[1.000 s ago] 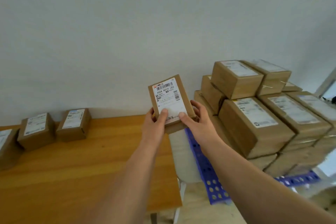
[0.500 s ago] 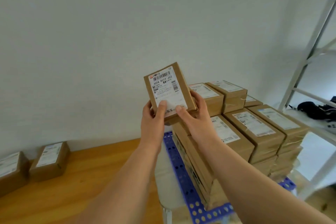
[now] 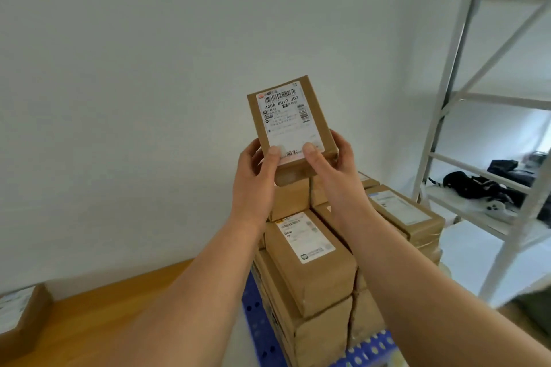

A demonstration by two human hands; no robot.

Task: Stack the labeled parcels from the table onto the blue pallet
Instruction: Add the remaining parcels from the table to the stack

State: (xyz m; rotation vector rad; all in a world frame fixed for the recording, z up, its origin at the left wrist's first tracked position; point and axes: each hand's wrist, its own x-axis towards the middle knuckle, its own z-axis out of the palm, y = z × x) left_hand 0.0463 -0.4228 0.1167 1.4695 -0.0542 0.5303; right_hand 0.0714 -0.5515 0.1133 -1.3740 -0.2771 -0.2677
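Parcel (image 3: 290, 125) pinched between left hand (image 3: 258, 176) and right hand (image 3: 334, 170).

Your left hand (image 3: 256, 176) and right hand (image 3: 334, 170) grip a labeled parcel (image 3: 290, 125) mid-frame, above the stacked parcels (image 3: 313, 271).

Brown parcel (image 3: 290, 125) with white barcoded label (image 3: 284, 116); blue perforated pallet (image 3: 259, 328); orange-brown table (image 3: 104, 307); white shelving (image 3: 447, 98).

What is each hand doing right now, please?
Left hand: grips the lower left edge of the labeled parcel, thumb on its label.
Right hand: grips the parcel's lower right edge, thumb on the label.
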